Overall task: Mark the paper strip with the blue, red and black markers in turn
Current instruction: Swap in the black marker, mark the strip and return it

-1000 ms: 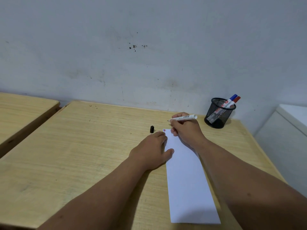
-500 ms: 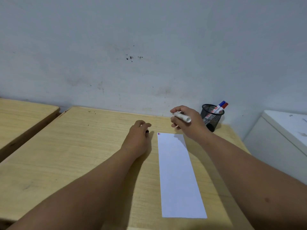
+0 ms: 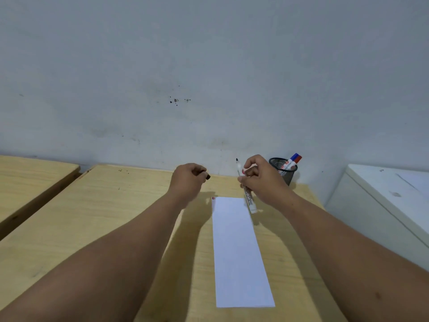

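A long white paper strip (image 3: pixel 239 252) lies lengthwise on the wooden desk (image 3: pixel 104 224), with small colour marks at its far left corner. My right hand (image 3: pixel 262 180) holds the uncapped black marker (image 3: pixel 247 194) above the strip's far end, tip pointing up. My left hand (image 3: pixel 189 178) is raised left of the strip and pinches the black cap (image 3: pixel 207 176). The blue marker (image 3: pixel 292 159) and red marker (image 3: pixel 295 161) stand capped in the black mesh cup (image 3: pixel 283 170).
The mesh cup stands at the desk's far right corner against the grey wall. A second wooden desk (image 3: pixel 27 180) lies to the left across a gap. A white cabinet (image 3: pixel 380 205) stands to the right of the desk.
My left hand left the paper, reached the cap on the desk and lifted it. My right hand rose from the strip's far end and turned the marker tip upward.
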